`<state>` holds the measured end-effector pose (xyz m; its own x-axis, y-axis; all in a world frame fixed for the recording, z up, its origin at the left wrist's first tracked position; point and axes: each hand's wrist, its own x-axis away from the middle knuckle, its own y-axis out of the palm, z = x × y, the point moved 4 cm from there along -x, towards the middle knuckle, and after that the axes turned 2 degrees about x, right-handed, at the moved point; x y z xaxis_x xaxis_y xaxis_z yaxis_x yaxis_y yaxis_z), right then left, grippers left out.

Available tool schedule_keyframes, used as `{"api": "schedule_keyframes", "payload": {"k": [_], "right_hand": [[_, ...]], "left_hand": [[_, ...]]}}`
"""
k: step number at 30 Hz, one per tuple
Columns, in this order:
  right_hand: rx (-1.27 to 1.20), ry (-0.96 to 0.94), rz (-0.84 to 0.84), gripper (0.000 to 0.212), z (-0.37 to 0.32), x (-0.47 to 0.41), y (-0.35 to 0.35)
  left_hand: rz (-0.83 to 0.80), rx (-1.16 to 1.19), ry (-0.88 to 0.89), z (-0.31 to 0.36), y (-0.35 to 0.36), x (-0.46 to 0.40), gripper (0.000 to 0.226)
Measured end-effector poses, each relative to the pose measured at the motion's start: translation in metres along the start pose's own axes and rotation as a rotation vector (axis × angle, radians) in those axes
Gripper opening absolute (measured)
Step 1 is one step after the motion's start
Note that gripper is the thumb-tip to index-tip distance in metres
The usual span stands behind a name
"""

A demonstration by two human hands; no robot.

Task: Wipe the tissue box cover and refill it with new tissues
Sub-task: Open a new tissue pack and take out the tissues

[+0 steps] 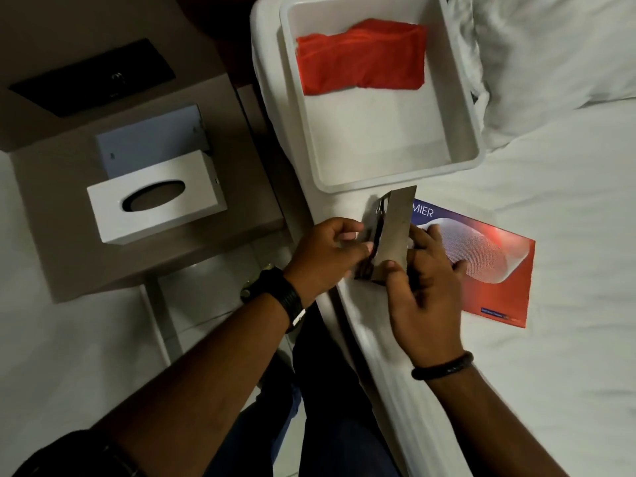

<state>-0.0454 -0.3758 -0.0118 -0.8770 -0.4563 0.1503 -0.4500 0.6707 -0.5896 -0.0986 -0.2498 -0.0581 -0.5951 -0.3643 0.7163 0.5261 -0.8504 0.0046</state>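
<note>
A blue and red tissue carton [495, 259] lies flat on the white bed. Its grey end flap [392, 232] stands raised at the carton's left end, held from both sides: my left hand [323, 253] pinches its left edge and my right hand [423, 287] grips its right side. The white tissue box cover [155, 197] with an oval slot sits on the nightstand to the left, and its white base panel [151, 139] lies just behind it. A folded red cloth [361, 56] rests in a white tray [471, 132] on the bed.
A black panel [93, 77] lies at the back of the brown nightstand [62, 235]. A white pillow [557, 56] sits to the right of the tray. Tiled floor and my dark trouser legs show between nightstand and bed.
</note>
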Motion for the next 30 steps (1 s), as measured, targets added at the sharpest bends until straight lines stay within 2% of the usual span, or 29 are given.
{"api": "schedule_keyframes", "payload": {"k": [5, 8, 11, 15, 17, 19, 22, 24, 30], "right_hand": [[-0.083, -0.131, 0.017, 0.022, 0.0, 0.001, -0.038], [-0.13, -0.122, 0.063, 0.024, 0.006, 0.002, -0.054], [-0.178, -0.075, 0.104, 0.017, 0.011, 0.005, -0.062], [-0.237, -0.056, 0.126, 0.028, 0.012, 0.009, -0.063], [-0.255, -0.046, 0.126, 0.025, 0.013, 0.01, -0.062], [-0.257, -0.041, 0.11, 0.02, 0.014, 0.01, -0.058], [-0.252, -0.048, 0.107, 0.019, 0.015, 0.011, -0.053], [-0.253, -0.051, 0.105, 0.018, 0.016, 0.012, -0.052], [-0.244, -0.079, 0.089, 0.018, 0.015, 0.011, -0.049]], "left_hand": [[-0.013, -0.047, 0.086, 0.01, 0.013, 0.011, 0.05], [0.005, -0.014, 0.136, 0.011, 0.018, 0.017, 0.045], [0.154, -0.049, 0.222, 0.009, 0.014, 0.019, 0.034], [0.168, 0.04, 0.13, 0.002, 0.01, 0.018, 0.038], [0.239, -0.159, 0.18, 0.001, 0.006, 0.018, 0.035], [0.275, -0.429, 0.325, 0.006, 0.006, 0.02, 0.025], [0.15, -0.611, 0.484, 0.017, 0.018, 0.019, 0.019], [0.105, -0.54, 0.471, 0.025, 0.023, 0.017, 0.017], [0.058, -0.256, 0.248, 0.03, 0.033, 0.007, 0.017]]}}
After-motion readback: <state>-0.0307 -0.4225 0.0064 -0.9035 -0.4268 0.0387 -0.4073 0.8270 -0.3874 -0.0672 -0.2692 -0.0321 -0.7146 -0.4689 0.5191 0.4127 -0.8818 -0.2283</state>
